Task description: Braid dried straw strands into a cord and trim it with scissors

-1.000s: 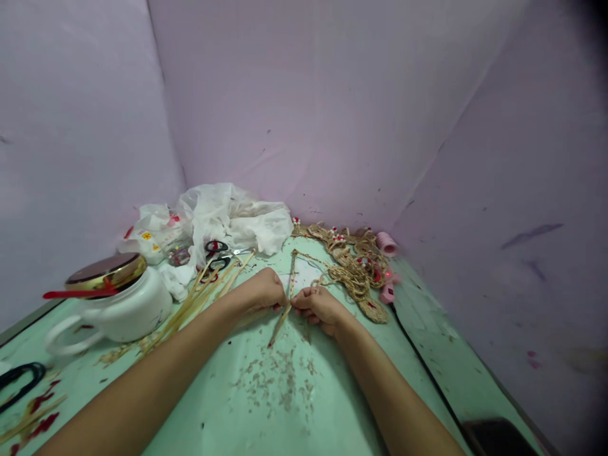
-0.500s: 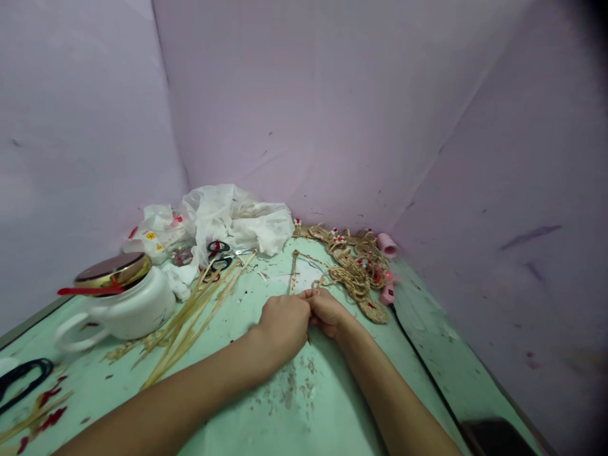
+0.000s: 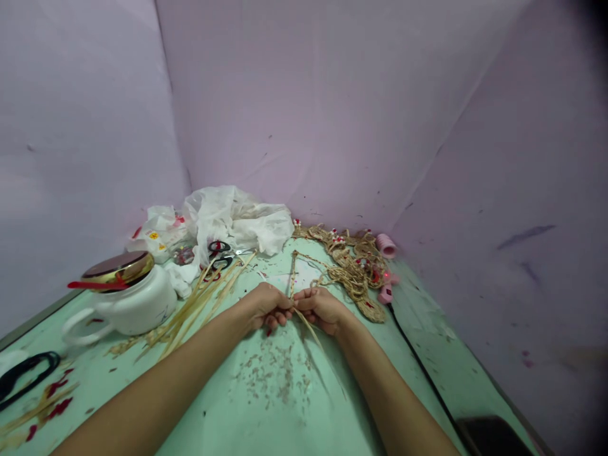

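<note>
My left hand point(image 3: 269, 308) and my right hand point(image 3: 319, 308) meet over the middle of the green table, thumbs and fingertips pinched together. Between them they grip the near end of a thin straw-coloured braid point(image 3: 293, 273). From the pinch, a loose strand point(image 3: 313, 334) hangs down toward me on the right. Beyond my hands the braid runs up to a bend, then slants right to a heap of braided cord point(image 3: 352, 278). Exactly how the strands cross at my fingertips is too small to see.
Left stand a white mug point(image 3: 142, 304) with a gold-rimmed lid point(image 3: 118, 269), dry straw strips point(image 3: 197, 316) and scissors point(image 3: 221, 253). White plastic bags point(image 3: 237, 218) lie at the back. Right are coiled mats point(image 3: 373, 310), a pink glue gun point(image 3: 386, 291) with a black cable point(image 3: 422, 361), and a dark object point(image 3: 496, 437).
My left hand has turned and drawn slightly left, from a closed fist over the braid to a fingertip pinch. The loose strand now shows below my hands.
</note>
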Tool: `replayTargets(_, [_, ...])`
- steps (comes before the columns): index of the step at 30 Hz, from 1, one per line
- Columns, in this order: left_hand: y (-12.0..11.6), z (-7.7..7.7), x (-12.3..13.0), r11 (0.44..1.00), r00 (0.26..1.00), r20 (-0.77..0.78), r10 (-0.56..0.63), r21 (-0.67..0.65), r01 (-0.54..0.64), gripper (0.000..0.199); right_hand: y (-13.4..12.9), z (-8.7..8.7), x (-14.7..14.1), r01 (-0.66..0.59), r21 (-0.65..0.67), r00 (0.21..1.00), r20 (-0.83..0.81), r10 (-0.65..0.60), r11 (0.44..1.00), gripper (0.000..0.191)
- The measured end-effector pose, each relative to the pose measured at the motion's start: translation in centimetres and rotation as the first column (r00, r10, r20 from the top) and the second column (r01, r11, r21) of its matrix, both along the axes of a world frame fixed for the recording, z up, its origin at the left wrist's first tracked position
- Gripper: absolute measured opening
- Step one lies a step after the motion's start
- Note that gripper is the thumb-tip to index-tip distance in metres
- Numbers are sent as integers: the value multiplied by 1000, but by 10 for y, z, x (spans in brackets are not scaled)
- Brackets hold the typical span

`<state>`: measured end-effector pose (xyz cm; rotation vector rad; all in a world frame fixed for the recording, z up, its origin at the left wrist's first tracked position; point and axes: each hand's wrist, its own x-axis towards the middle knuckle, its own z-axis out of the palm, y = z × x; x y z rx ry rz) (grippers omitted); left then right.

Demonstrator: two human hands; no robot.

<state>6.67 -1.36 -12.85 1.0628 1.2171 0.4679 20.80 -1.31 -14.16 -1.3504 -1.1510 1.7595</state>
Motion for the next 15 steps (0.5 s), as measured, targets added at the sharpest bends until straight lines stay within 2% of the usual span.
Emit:
replayTargets(3, [2, -3, 4, 997, 972, -233, 11, 76, 7, 11, 2, -4, -2, -95, 169, 970, 239, 53, 981, 5])
replayTargets(5, [4, -3, 7, 992, 932, -360, 41, 124, 4, 12, 2, -3, -3, -171, 306, 888, 460, 12, 937, 6])
replayTargets(7, [4, -4, 10, 987, 912, -402, 81, 159, -17, 13, -1, 3, -3, -246, 395, 765, 640, -73, 885, 9])
replayTargets(9, [4, -5, 12, 984, 915, -391, 104, 172, -39, 13, -5, 14, -2, -297, 414, 642, 753, -141, 860, 11])
replayTargets(11, [2, -7, 13, 984, 922, -369, 118, 169, -59, 14, -10, 26, -2, -309, 379, 563, 812, -154, 872, 11])
replayTargets(15, [-1, -7, 13, 985, 944, -294, 151, 123, -119, 16, -22, 40, -7, -360, 296, 558, 828, -50, 885, 11])
